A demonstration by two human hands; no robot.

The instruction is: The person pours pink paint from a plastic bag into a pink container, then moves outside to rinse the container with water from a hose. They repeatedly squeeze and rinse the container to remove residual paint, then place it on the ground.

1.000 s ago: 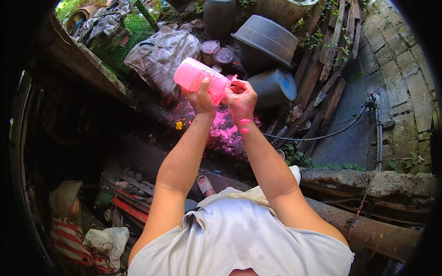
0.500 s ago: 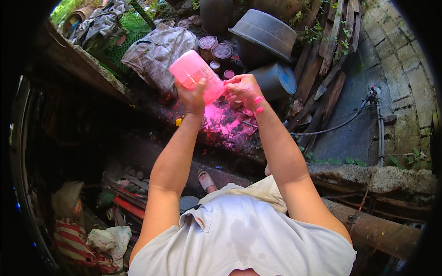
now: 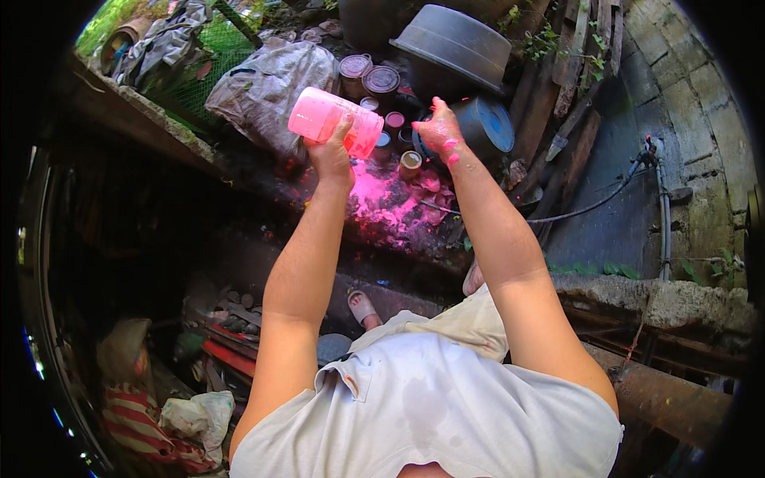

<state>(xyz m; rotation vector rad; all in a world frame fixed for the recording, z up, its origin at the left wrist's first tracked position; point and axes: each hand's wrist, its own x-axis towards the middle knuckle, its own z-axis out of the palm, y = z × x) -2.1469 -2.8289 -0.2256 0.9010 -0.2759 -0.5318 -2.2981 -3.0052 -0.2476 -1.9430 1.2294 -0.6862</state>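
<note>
My left hand (image 3: 327, 158) is wrapped round a pink plastic jar (image 3: 325, 118), which lies nearly sideways with its mouth end toward the right. Pink liquid coats the jar's wall. To the right of it, my right hand (image 3: 440, 134) is held apart from the jar, fingers spread and smeared with pink. Beneath both hands, a bright pink spill (image 3: 381, 197) covers the dark ground. A small open pot with a pale rim (image 3: 410, 162) stands between the hands, just beyond the spill.
Lidded paint cans (image 3: 381, 80) stand behind the jar, beside a grey-white sack (image 3: 267, 88). A large grey basin (image 3: 454, 46) and a blue-topped bucket (image 3: 486, 131) sit beyond my right hand. Old planks (image 3: 570, 127) lean at the right; a hose (image 3: 590, 209) runs nearby.
My right hand has drawn away from the jar's mouth toward the right, and its fingers have spread. The jar has tipped closer to level in my left hand.
</note>
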